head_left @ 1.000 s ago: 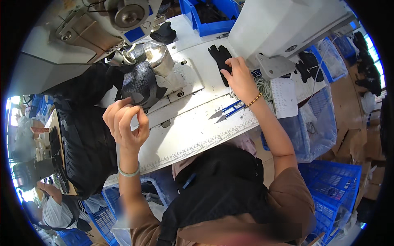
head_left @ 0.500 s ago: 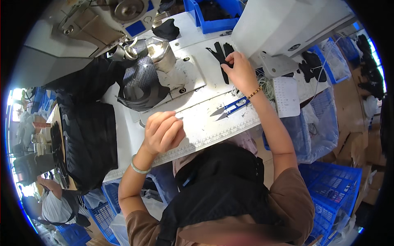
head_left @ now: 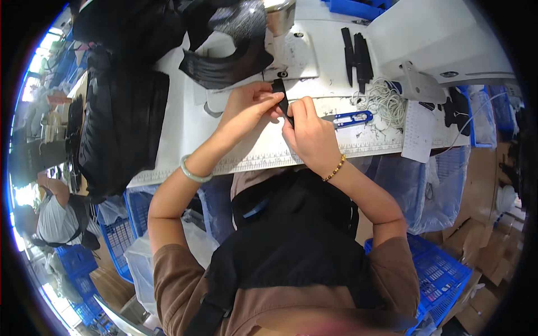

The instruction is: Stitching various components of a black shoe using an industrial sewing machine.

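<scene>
A short black fabric strip (head_left: 282, 96) stands between my two hands above the white work table. My left hand (head_left: 246, 110) pinches it near its upper part with thumb and fingers. Lower down, the curled fingers of my right hand (head_left: 312, 133) grip the same strip, hiding its bottom end. Blue-handled thread snips (head_left: 354, 117) lie just beyond my right hand, their blades partly covered by it. Several more black strips (head_left: 363, 59) rest farther off to the right. Ahead of my left hand is a curved black and grey shaped piece (head_left: 227, 70) beside the sewing machine's metal post (head_left: 280, 19).
A sewing machine body (head_left: 443, 45) fills the upper right. Tangled pale cord (head_left: 384, 103) and a written paper sheet (head_left: 417, 131) lie at the table's right. Black material (head_left: 126, 117) hangs over the left side. A ruler strip (head_left: 246, 162) runs along the near edge.
My right hand has come back from the black strips, leftward and nearer, bringing one along. My left hand has uncurled and taken hold of it too. The view has shifted.
</scene>
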The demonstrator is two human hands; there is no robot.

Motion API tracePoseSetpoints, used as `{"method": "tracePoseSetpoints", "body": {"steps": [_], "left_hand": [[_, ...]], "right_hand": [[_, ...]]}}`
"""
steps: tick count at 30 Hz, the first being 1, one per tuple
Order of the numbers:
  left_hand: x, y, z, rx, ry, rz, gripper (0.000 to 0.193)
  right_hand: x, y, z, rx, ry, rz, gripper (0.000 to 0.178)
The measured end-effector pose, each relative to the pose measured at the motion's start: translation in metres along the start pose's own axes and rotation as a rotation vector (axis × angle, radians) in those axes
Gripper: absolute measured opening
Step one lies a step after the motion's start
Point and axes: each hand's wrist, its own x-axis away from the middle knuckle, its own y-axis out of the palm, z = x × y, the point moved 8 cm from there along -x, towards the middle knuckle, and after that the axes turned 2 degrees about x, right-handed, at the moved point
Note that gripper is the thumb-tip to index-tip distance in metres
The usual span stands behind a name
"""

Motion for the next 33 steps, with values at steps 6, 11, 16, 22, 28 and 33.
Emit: {"method": "tracePoseSetpoints", "body": {"steps": [6, 11, 16, 22, 28, 33], "left_hand": [[0.0, -0.013, -0.002, -0.121, 0.053, 0.065, 0.025], [0.004, -0.011, -0.001, -0.137, 0.079, 0.076, 0.027], [0.019, -0.013, 0.017, -0.422, 0.3, 0.233, 0.026], [0.061, 0.006, 0.041, -1.009, 0.807, 0.154, 0.035], [0.077, 0.029, 0.064, -1.008, 1.131, 0.047, 0.045], [0.079, 0.041, 0.09, -0.897, 1.209, 0.057, 0.036]], "right_hand": [[0.006, -0.002, 0.023, -0.514, 0.317, -0.154, 0.027], [0.016, 0.004, 0.026, -0.515, 0.307, -0.205, 0.027], [0.016, 0.008, 0.03, -0.549, 0.379, -0.189, 0.021], [0.021, 0.016, 0.036, -0.845, 0.568, -0.281, 0.019], [0.01, -0.003, 0.023, -1.266, 0.599, -0.363, 0.014], [0.001, -0.03, 0.015, -1.277, 0.5, -0.233, 0.011]]}}
